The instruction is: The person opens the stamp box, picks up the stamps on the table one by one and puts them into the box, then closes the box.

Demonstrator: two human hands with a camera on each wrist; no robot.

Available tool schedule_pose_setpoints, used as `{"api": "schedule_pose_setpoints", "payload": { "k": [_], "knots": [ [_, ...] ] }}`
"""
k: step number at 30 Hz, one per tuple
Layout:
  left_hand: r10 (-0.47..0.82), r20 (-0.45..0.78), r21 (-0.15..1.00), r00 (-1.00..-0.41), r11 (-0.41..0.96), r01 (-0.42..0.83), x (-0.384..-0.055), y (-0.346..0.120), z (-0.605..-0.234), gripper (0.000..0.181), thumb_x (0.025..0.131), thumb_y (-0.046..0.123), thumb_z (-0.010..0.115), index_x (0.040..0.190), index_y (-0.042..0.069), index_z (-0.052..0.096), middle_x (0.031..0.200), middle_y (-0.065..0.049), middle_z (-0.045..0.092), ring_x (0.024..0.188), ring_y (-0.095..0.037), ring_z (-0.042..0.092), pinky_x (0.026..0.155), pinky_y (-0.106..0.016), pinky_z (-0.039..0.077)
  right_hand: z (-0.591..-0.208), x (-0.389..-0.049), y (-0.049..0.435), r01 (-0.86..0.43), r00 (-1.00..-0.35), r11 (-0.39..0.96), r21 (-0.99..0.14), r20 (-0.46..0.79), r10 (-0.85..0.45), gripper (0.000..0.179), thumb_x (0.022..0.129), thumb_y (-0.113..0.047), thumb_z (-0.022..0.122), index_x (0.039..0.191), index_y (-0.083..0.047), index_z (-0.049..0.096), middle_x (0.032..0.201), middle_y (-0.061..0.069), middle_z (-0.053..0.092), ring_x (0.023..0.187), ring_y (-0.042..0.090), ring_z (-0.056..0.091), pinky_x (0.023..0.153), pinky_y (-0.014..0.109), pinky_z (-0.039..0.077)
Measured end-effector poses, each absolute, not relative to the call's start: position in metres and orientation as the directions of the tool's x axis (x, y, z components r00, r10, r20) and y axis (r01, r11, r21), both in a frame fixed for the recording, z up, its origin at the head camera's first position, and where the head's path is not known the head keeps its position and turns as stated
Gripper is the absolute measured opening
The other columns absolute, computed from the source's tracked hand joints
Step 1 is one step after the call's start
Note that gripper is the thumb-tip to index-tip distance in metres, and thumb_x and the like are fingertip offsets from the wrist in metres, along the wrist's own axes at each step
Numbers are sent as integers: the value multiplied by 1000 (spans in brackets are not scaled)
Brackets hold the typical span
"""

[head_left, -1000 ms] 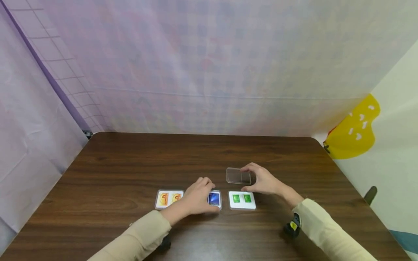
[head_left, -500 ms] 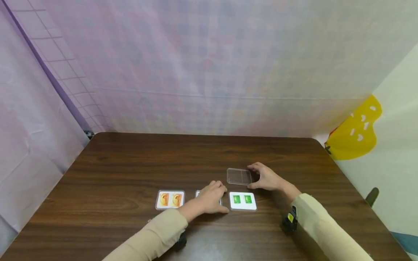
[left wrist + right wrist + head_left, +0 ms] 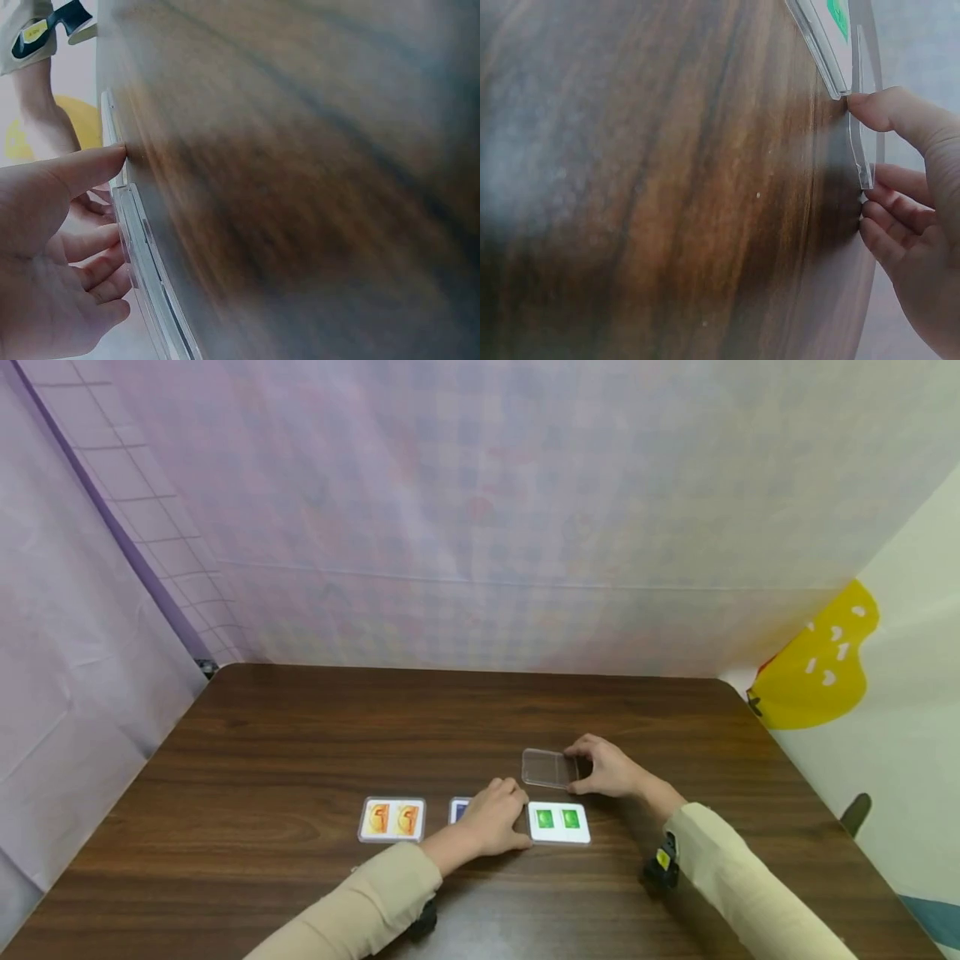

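In the head view my left hand reaches over the blue-picture card case, hiding most of it. Its curled fingers and thumb hold the left end of the green-picture card case, a white card in a clear frame; the thumb lies at the near edge. Farther back, my right hand grips the right end of a clear plastic lid, thumb on the near edge and fingers on the far one. The lid lies flat, just behind the green case's corner.
A card case with two orange pictures lies to the left on the brown wooden table. A pale checked cloth hangs behind the table. A yellow decoration is on the wall at right.
My left hand has slid right, from the blue case to the left end of the green one. My right hand has drawn back slightly toward the lid's right end. The cases stay put.
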State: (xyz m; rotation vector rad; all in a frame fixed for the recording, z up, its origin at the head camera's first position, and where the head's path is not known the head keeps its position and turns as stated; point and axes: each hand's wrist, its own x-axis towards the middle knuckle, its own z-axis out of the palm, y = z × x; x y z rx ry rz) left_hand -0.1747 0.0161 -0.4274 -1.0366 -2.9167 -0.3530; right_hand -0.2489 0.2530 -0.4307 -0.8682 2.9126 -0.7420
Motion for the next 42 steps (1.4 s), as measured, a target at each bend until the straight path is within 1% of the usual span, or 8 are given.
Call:
{"api": "schedule_pose_setpoints", "payload": {
  "k": [9, 14, 22, 26, 30, 36, 42],
  "knots": [
    [613, 106, 220, -783, 753, 620, -175, 15, -428, 52, 69, 40, 75, 107, 7, 61, 99, -2, 54, 90, -15, 48, 79, -21, 43, -429, -245, 255, -491, -861, 737, -465, 133, -490, 53, 64, -28, 79, 104, 2, 62, 98, 9, 57, 88, 22, 56, 76, 38, 47],
    [613, 111, 234, -783, 749, 620, -175, 13, -428, 53, 70, 40, 74, 108, 6, 60, 99, -3, 54, 90, -15, 48, 80, -22, 43, -425, -240, 254, -490, -864, 731, -475, 154, -479, 53, 64, -27, 79, 106, 0, 62, 101, 8, 57, 91, 22, 56, 76, 37, 48],
    [610, 126, 234, -783, 748, 621, -174, 13, -430, 53, 69, 40, 75, 107, 6, 61, 98, -2, 54, 89, -15, 48, 79, -22, 44, -413, -222, 253, -508, -852, 715, -481, 156, -500, 54, 65, -30, 79, 110, -3, 62, 104, 5, 56, 94, 20, 55, 79, 38, 47],
    [607, 134, 227, -783, 750, 621, -174, 13, -430, 53, 69, 41, 75, 107, 6, 62, 97, -1, 54, 88, -15, 48, 78, -22, 44, -411, -214, 255, -524, -843, 707, -475, 172, -509, 54, 65, -28, 78, 110, -3, 62, 103, 5, 56, 94, 21, 55, 79, 40, 47],
    [611, 131, 231, -781, 747, 624, -174, 14, -430, 53, 70, 40, 74, 107, 6, 62, 99, -2, 55, 90, -16, 48, 80, -22, 44, -410, -207, 260, -533, -840, 708, -464, 190, -508, 53, 64, -27, 79, 109, -4, 63, 103, 3, 56, 94, 20, 55, 79, 40, 47],
    [608, 120, 234, -785, 751, 618, -173, 14, -430, 53, 71, 41, 74, 109, 6, 61, 101, -2, 55, 91, -15, 49, 80, -22, 44, -413, -195, 264, -505, -854, 714, -485, 161, -495, 54, 65, -29, 80, 110, -7, 62, 104, 0, 55, 96, 19, 54, 80, 41, 46],
    [610, 121, 241, -783, 747, 620, -173, 14, -430, 53, 71, 41, 74, 108, 6, 61, 101, -3, 55, 91, -16, 49, 81, -22, 44, -424, -184, 266, -510, -850, 708, -489, 161, -501, 52, 64, -29, 80, 109, -8, 63, 104, -2, 55, 96, 17, 54, 81, 38, 45]
  ]
}}
